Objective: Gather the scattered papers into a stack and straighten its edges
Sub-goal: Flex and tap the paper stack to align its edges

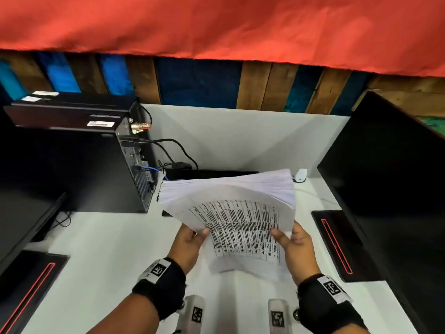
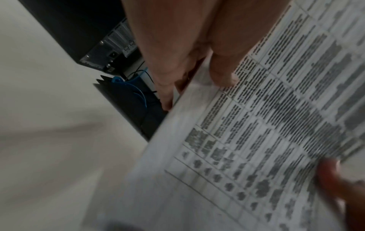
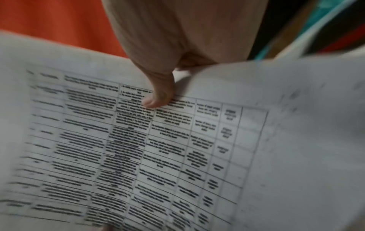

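A thick stack of white papers (image 1: 236,208) with a printed table on its top sheet is held up above the white desk (image 1: 108,249). My left hand (image 1: 192,239) pinches its left edge, thumb on top and fingers underneath. My right hand (image 1: 292,239) grips the right edge the same way. The far edges of the sheets fan out unevenly. In the left wrist view the thumb (image 2: 223,68) presses the printed stack (image 2: 266,125). The right wrist view shows my thumb (image 3: 158,96) on the stack's table sheet (image 3: 138,148).
A black computer tower (image 1: 79,165) with cables stands at the left. A large black monitor (image 1: 390,177) leans at the right, another at the far left. Black stand bases with red stripes (image 1: 337,244) (image 1: 29,285) lie on the desk. A white mouse (image 1: 301,175) sits behind the stack.
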The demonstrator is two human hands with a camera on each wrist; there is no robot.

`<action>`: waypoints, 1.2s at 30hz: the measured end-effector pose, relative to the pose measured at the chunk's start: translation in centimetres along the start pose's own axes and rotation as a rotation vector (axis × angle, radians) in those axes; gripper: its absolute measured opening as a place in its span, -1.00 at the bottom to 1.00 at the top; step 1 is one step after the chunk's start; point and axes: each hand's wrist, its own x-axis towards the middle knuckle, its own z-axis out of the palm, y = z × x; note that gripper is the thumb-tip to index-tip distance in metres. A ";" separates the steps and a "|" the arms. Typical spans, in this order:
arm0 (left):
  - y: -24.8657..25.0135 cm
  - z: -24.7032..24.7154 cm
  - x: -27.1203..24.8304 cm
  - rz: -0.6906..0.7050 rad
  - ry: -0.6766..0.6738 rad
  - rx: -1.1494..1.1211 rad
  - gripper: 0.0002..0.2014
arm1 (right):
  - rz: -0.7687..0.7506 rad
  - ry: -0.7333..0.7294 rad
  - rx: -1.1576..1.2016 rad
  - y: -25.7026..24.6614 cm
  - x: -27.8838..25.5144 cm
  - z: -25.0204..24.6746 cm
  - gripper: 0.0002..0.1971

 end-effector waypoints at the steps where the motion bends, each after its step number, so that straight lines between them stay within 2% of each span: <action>1: 0.0 0.6 0.2 0.020 0.018 0.015 -0.69 | 0.017 0.023 0.015 0.8 -0.1 -0.4 -0.69; 6: -1.0 1.9 0.6 0.061 0.010 0.101 -0.65 | 0.068 0.120 -0.021 3.9 -0.5 -2.2 -0.81; 10: -0.3 2.7 -0.2 0.105 -0.053 0.147 -0.56 | -0.016 0.100 -0.023 3.8 -1.1 -2.4 -0.60; 12: 0.9 3.1 -0.7 0.170 -0.007 0.139 -0.56 | -0.153 0.112 -0.062 2.6 -1.1 -2.5 -0.49; 14: 2.8 3.8 -1.3 0.262 0.056 0.096 -0.53 | -0.312 0.130 -0.090 1.0 -1.1 -2.4 -0.30; 16: 5.4 4.9 -1.9 0.344 0.112 -0.027 -0.51 | -0.470 0.168 -0.237 -0.9 -1.3 -2.0 -0.16; 18: 8.0 5.9 -2.4 0.441 0.205 -0.089 -0.61 | -0.645 0.222 -0.460 -2.4 -1.3 -1.7 -0.15; 20: 9.8 6.9 -2.2 0.470 0.324 -0.126 -0.70 | -0.715 0.237 -0.548 -3.5 -1.3 -1.4 -0.28; 22: 10.6 7.3 -1.4 0.415 0.440 -0.173 -0.75 | -0.686 0.210 -0.563 -4.3 -1.4 -1.1 -0.50; 24: 10.8 7.5 -0.6 0.361 0.482 -0.238 -0.85 | -0.646 0.201 -0.576 -4.3 -1.4 -1.1 -0.59; 27: 10.6 7.4 -0.8 0.390 0.450 -0.170 -0.75 | -0.616 0.202 -0.495 -4.2 -1.3 -1.2 -0.46; 30: 9.0 6.8 -1.1 0.448 0.323 -0.167 -0.43 | -0.499 0.155 -0.199 -3.4 -1.0 -1.9 -0.18; 32: 7.0 6.3 -0.9 0.435 0.236 -0.179 -0.23 | -0.374 0.104 -0.063 -2.2 -0.6 -2.4 -0.11; 34: 4.9 5.9 -0.8 0.387 0.165 -0.137 -0.23 | -0.256 0.054 -0.013 -0.3 -0.2 -3.0 -0.12; 36: 2.8 5.5 -0.9 0.329 0.120 -0.072 -0.36 | -0.178 0.033 -0.040 1.7 0.1 -3.4 -0.17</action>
